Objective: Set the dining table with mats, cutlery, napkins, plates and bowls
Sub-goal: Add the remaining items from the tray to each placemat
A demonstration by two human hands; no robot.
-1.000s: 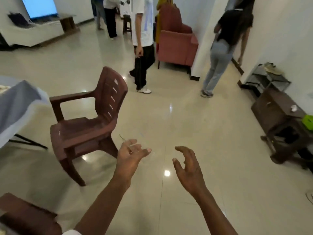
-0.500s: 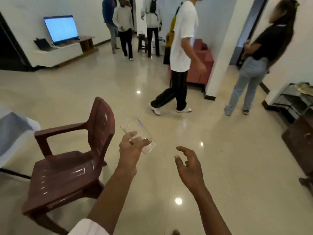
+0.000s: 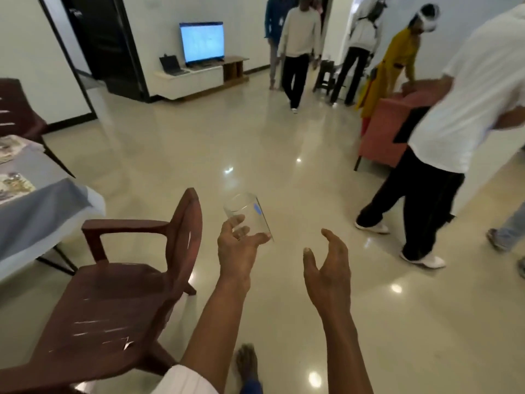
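Table (image 3: 37,211): stood at the far left under a grey cloth, one corner in view; well apart from the glass.
Chair (image 3: 113,302): brown plastic armchair between the table and the person, its back just beside the left forearm.
Mats (image 3: 14,186): patterned, lay flat on the cloth; at least two showed, cut off by the frame edge.
Left hand (image 3: 238,248): was raised in front of the body, fingers (image 3: 235,223) and thumb curled round the lower wall of the glass.
Right hand (image 3: 329,268): near the left one, apart from the glass; fingers wide and loosely curved, holding nothing.
Glass (image 3: 250,217): clear straight-sided tumbler, empty as far as could be seen; held in the air over the floor, tilted with its mouth away from the person.
Handling (judgement): probably light, rigid and smooth-walled, so likely slippery. It looked fragile, and the hard polished floor below would not forgive a drop. Best taken round the lower half of the wall, thumb opposite the fingers, clear of the rim.
Label (image 3: 257,209): small blue sticker high on the glass wall; any print was too small to read.
Other writing: screen (image 3: 202,42) across the room glowed pale blue, its contents illegible; no brand could be made out anywhere.
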